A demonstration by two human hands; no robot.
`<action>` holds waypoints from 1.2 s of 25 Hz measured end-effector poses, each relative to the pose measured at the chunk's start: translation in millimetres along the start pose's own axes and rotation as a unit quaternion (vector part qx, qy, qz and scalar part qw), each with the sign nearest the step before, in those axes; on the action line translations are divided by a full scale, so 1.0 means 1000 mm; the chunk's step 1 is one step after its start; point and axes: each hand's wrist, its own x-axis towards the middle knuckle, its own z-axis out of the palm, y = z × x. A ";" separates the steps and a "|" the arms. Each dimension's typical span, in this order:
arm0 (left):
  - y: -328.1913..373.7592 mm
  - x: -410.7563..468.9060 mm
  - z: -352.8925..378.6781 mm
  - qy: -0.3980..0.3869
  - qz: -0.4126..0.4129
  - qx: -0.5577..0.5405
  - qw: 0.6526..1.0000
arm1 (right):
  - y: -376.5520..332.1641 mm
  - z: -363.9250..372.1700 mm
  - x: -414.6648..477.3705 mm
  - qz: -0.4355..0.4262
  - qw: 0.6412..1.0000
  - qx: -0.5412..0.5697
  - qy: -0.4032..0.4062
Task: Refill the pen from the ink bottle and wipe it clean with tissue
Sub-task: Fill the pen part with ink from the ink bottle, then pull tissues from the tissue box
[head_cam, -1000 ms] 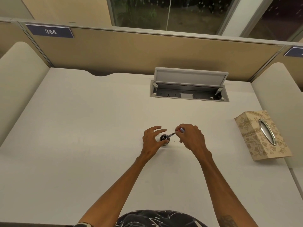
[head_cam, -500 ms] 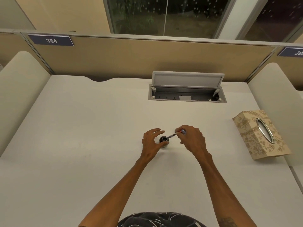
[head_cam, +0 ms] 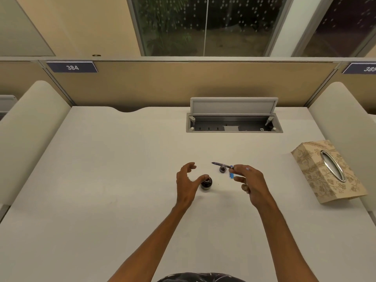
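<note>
Right hand (head_cam: 249,183) pinching pen (head_cam: 222,165); left hand (head_cam: 186,183) spread.

The right hand (head_cam: 251,183) has lifted the pen (head_cam: 222,165) out of the ink bottle (head_cam: 206,183) toward two o'clock; the left hand (head_cam: 186,183) has loosened its grip.

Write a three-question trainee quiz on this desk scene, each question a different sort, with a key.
1. True or false: the pen is dipped in the ink bottle.
2. Which hand holds the pen? A) left B) right
3. Fill in: the patterned tissue box lies to the person's ____.

Key:
1. False; its tip is clear of the open bottle.
2. B; the right hand pinches it, while the left hand is open beside the bottle.
3. Right.
</note>
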 end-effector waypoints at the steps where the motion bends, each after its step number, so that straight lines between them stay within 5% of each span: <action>1: 0.004 -0.002 0.001 0.000 0.003 -0.014 1.000 | -0.001 0.000 0.000 0.015 0.998 0.050 -0.020; 8: 0.044 -0.001 0.015 -0.060 0.036 -0.091 0.993 | 0.004 0.021 0.000 0.071 0.947 0.270 -0.161; 19: 0.068 0.008 0.018 -0.017 -0.014 -0.218 0.976 | 0.007 0.047 -0.005 0.056 0.960 0.213 -0.174; 30: 0.075 0.014 0.018 -0.028 -0.012 -0.217 0.976 | 0.013 0.038 0.005 0.082 0.973 0.167 -0.139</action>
